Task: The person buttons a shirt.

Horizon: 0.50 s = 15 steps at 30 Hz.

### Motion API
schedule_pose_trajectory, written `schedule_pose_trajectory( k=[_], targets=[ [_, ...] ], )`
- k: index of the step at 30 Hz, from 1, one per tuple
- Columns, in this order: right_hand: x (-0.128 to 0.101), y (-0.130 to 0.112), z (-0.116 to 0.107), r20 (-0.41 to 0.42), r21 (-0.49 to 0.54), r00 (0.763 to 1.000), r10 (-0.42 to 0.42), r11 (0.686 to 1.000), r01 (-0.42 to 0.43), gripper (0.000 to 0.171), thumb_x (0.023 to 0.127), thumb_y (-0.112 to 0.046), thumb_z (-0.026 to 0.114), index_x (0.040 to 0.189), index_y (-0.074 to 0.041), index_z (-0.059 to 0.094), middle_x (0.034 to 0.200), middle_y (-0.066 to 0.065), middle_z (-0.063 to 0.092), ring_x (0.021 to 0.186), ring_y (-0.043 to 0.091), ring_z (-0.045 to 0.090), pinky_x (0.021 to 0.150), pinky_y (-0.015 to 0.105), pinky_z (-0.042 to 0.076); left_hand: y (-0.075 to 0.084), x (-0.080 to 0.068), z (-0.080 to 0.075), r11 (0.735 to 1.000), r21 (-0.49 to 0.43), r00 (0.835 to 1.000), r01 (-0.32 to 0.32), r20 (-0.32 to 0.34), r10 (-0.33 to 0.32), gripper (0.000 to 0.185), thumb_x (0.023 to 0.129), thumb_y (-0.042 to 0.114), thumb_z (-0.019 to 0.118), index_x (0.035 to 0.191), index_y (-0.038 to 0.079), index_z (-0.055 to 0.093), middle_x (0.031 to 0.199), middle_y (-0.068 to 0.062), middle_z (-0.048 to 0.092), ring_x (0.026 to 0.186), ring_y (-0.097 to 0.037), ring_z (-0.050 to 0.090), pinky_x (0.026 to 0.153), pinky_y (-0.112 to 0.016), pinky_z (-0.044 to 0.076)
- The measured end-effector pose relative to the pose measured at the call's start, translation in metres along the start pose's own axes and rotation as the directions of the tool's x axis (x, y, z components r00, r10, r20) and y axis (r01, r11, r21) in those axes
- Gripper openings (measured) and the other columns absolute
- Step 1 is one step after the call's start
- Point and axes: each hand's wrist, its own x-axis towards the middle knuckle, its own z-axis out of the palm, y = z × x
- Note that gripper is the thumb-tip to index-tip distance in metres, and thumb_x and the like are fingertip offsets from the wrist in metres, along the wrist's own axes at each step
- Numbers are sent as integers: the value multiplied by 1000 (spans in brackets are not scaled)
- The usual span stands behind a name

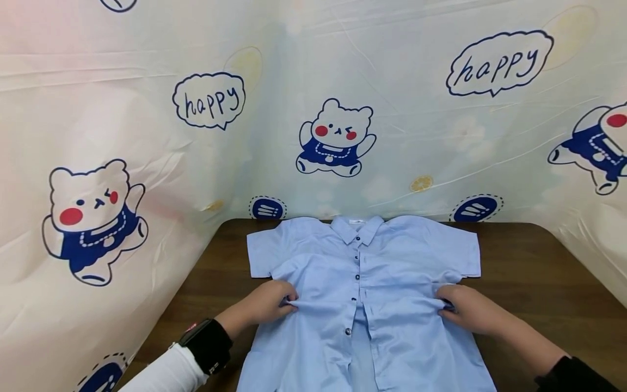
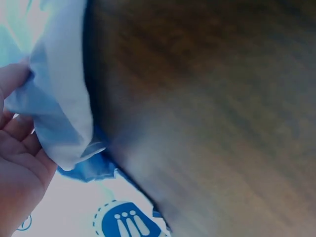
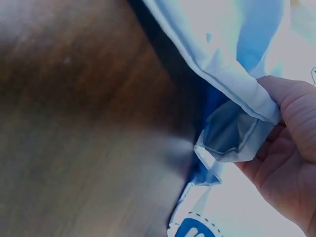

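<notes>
A light blue short-sleeved shirt (image 1: 313,283) lies front up on the brown table, collar at the far edge. Dark buttons run down its front; the lower front hangs apart in a narrow gap. My left hand (image 1: 269,302) pinches the shirt's left-hand side edge below the sleeve. On the opposite side, my right hand (image 1: 467,307) grips the other side edge at about the same height. Both wrist views show cloth bunched between thumb and fingers, with the left hand (image 2: 22,163) and the right hand (image 3: 291,143) slightly lifting the edge. The shirt's bottom hem is out of view.
The wooden table (image 1: 529,272) extends to both sides of the shirt. Behind and to the left hangs a pale curtain (image 1: 274,136) printed with bears and "happy" bubbles, meeting the table's far edge. A dark watch-like band (image 1: 208,345) circles the left wrist.
</notes>
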Motion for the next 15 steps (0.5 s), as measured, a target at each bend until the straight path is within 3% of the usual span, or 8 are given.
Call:
schedule_pose_trajectory(
  k=[5, 10, 12, 15],
  targets=[
    [2, -1, -3, -8, 39, 1000, 15, 999, -15, 32, 78, -2, 77, 78, -20, 50, 68, -19, 41, 61, -4, 40, 52, 19, 37, 6, 4, -5, 999, 43, 1000, 8, -25, -6, 33, 82, 5, 76, 72, 15, 46, 60, 12, 42, 55, -2, 39, 53, -20, 37],
    [2, -2, -7, 38, 160, 999, 10, 987, -16, 26, 77, -5, 76, 83, -20, 56, 73, -15, 49, 68, -2, 46, 57, 21, 42, 9, 7, -7, 999, 6, 999, 43, 5, -43, 29, 73, 19, 85, 82, 15, 57, 71, 11, 52, 62, -2, 46, 58, -22, 43],
    [3, -2, -9, 33, 210, 999, 5, 978, -12, 17, 82, -6, 73, 89, -16, 62, 80, -12, 57, 73, 0, 52, 61, 24, 46, 10, 10, -9, 996, -56, 997, 74, 14, -73, 25, 78, 28, 82, 88, 14, 64, 75, 11, 57, 65, -3, 50, 61, -23, 46],
    [7, -2, -10, -4, 164, 1000, 14, 986, -13, 8, 90, -6, 67, 96, -11, 68, 92, -5, 65, 85, 7, 60, 71, 31, 53, 10, 15, -10, 992, -95, 995, 89, -26, -92, 20, 90, 29, 72, 86, 10, 69, 72, 9, 60, 66, -5, 54, 62, -25, 48]
  ],
)
